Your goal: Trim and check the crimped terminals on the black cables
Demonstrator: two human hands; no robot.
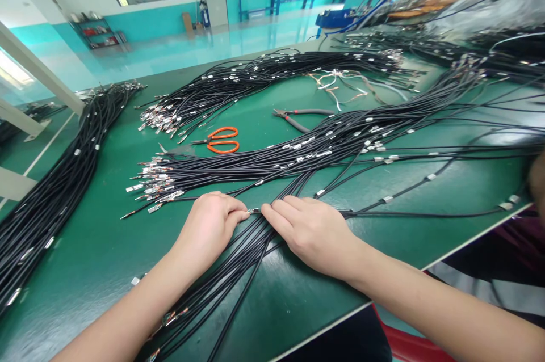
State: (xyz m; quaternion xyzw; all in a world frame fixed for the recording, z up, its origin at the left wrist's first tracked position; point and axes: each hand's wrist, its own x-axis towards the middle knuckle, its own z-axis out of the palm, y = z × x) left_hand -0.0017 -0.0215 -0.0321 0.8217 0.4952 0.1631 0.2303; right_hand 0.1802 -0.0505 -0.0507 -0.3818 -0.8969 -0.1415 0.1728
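Between my two hands runs the end of a black cable (pixel 256 211) with a small pale tip or label on it. My left hand (pixel 213 220) pinches that tip between thumb and fingers. Just to the right, my right hand (pixel 309 231) is closed round the same cable, its fingertips close to the left ones. Beneath both hands a loose group of black cables (pixel 242 262) slants toward the table's near edge, with bare coppery ends at lower left. Behind them lies a thick cable bundle (pixel 238 166) with white-tagged, stripped ends pointing left.
Orange-handled scissors (pixel 222 140) and grey-handled pliers (pixel 298 117) lie on the green table (pixel 102 226). A second bundle (pixel 255 75) stretches across the back, another (pixel 72 175) along the left. White and brown wire scraps (pixel 340 87) lie at the back right. Someone's partly visible body is at the right edge.
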